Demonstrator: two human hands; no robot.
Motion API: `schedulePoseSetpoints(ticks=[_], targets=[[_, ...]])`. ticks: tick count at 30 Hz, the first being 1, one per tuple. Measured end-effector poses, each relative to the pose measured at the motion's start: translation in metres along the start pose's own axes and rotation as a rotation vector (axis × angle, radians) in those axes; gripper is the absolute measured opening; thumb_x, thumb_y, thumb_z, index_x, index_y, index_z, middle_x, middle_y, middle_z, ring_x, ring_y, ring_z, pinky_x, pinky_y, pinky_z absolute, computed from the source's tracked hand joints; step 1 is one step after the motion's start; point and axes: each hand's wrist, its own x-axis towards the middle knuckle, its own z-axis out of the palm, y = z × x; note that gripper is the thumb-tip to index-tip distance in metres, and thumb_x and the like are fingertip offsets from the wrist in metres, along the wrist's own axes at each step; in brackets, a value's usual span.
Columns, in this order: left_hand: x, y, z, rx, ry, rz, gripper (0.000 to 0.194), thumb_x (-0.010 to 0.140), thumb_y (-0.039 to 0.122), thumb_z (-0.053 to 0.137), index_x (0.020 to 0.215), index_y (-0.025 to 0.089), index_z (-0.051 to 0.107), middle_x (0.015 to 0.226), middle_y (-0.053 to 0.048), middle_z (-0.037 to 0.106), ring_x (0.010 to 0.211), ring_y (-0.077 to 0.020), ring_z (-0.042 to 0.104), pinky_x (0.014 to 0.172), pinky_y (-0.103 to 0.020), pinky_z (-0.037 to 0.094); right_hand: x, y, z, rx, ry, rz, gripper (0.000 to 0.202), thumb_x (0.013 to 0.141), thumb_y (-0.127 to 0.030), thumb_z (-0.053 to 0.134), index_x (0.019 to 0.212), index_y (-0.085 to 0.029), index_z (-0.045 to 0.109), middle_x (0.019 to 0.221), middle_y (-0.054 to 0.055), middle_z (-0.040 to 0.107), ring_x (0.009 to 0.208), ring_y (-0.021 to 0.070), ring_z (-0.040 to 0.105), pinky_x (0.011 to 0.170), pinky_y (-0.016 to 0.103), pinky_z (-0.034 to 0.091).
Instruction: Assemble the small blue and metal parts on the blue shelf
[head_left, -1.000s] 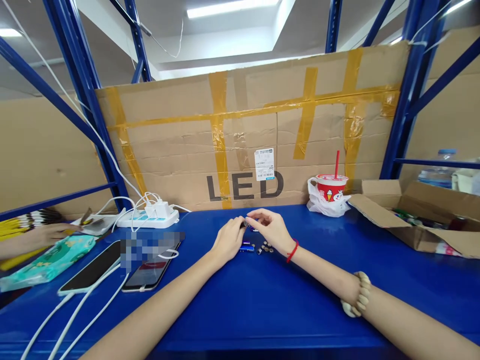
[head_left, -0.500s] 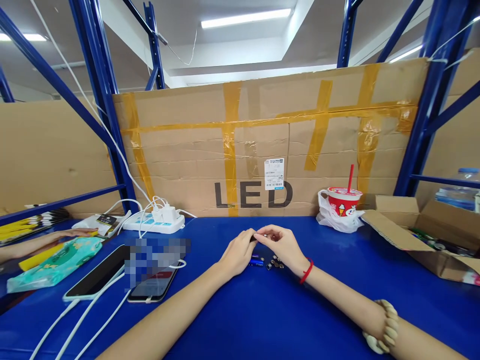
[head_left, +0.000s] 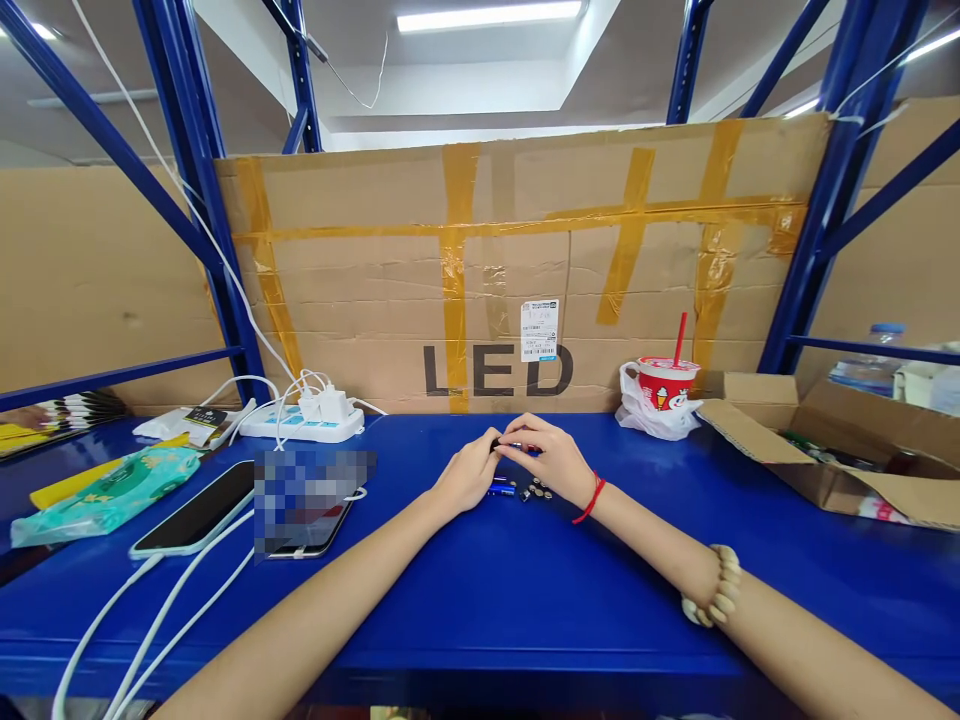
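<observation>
My left hand (head_left: 467, 474) and my right hand (head_left: 545, 458) meet over the middle of the blue table (head_left: 480, 600). Both pinch one small dark object (head_left: 504, 444) between their fingertips; it is too small to name. Just below the hands lie a small blue cylinder (head_left: 501, 490) and several tiny silvery round pieces (head_left: 537, 491) on the table. A red string circles my right wrist and a bead bracelet sits further up that forearm.
Two phones (head_left: 196, 511) with white cables lie at the left, behind them a white power strip (head_left: 303, 421) and a teal packet (head_left: 112, 496). A red cup (head_left: 664, 383) in a plastic bag and an open cardboard box (head_left: 840, 450) stand at the right. A taped cardboard wall (head_left: 517, 270) closes the back.
The hands stay together on the small object, with the fingers shifting slightly. Another person's hand at the far left has gone out of view. The camera tilted a little.
</observation>
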Motion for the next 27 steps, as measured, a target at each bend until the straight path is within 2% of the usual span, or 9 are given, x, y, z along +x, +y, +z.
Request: schedulePoseSetpoints(ticks=[3, 8, 13, 18, 22, 27], targets=[[0.0, 0.0, 0.001, 0.053, 0.006, 0.008, 0.017, 0.087, 0.027, 0.023, 0.089, 0.022, 0.039, 0.087, 0.0, 0.056, 0.075, -0.0141, 0.055, 0.065, -0.025, 0.041, 0.0, 0.001, 0.002, 0.003, 0.005, 0.009, 0.025, 0.08, -0.039, 0.045, 0.078, -0.022, 0.063, 0.084, 0.002, 0.057, 0.057, 0.0079, 0.048, 0.057, 0.022, 0.041], [0.002, -0.004, 0.001, 0.255, 0.029, -0.066, 0.019, 0.087, 0.03, 0.025, 0.09, 0.022, 0.041, 0.086, -0.002, 0.058, 0.083, -0.0169, 0.055, 0.067, -0.028, 0.041, 0.001, 0.01, -0.004, -0.011, -0.018, 0.116, 0.026, 0.075, -0.043, 0.05, 0.087, -0.021, 0.056, 0.071, -0.001, 0.057, 0.054, 0.0077, 0.047, 0.053, 0.02, 0.038], [0.002, -0.005, -0.001, 0.348, -0.055, -0.052, 0.022, 0.087, 0.032, 0.025, 0.088, 0.021, 0.044, 0.086, -0.003, 0.06, 0.081, -0.0181, 0.056, 0.066, -0.028, 0.042, -0.002, 0.021, -0.013, -0.224, -0.234, 0.073, 0.031, 0.076, -0.046, 0.045, 0.067, -0.02, 0.059, 0.065, -0.001, 0.057, 0.054, 0.0076, 0.047, 0.049, 0.02, 0.03], [0.0, 0.0, 0.0, 0.335, -0.12, -0.048, 0.022, 0.086, 0.032, 0.025, 0.088, 0.022, 0.044, 0.09, -0.003, 0.061, 0.082, -0.0192, 0.058, 0.065, -0.028, 0.043, -0.005, 0.017, -0.01, -0.27, -0.366, 0.07, 0.036, 0.072, -0.054, 0.046, 0.07, -0.021, 0.059, 0.066, -0.001, 0.056, 0.056, 0.0086, 0.049, 0.049, 0.019, 0.029], [-0.001, 0.002, -0.001, 0.358, -0.119, -0.064, 0.023, 0.086, 0.031, 0.025, 0.089, 0.021, 0.045, 0.091, -0.005, 0.061, 0.083, -0.0205, 0.058, 0.066, -0.03, 0.043, -0.002, 0.013, -0.01, -0.358, -0.351, 0.077, 0.037, 0.073, -0.055, 0.044, 0.071, -0.022, 0.059, 0.07, -0.001, 0.057, 0.056, 0.0081, 0.049, 0.048, 0.02, 0.027], [-0.001, 0.003, -0.002, 0.357, -0.131, -0.074, 0.026, 0.086, 0.034, 0.024, 0.09, 0.021, 0.046, 0.089, -0.005, 0.061, 0.081, -0.0194, 0.059, 0.066, -0.029, 0.043, -0.001, 0.02, -0.014, -0.585, -0.3, 0.186, 0.038, 0.075, -0.051, 0.041, 0.061, -0.02, 0.057, 0.069, 0.001, 0.06, 0.057, 0.0103, 0.053, 0.047, 0.022, 0.022]])
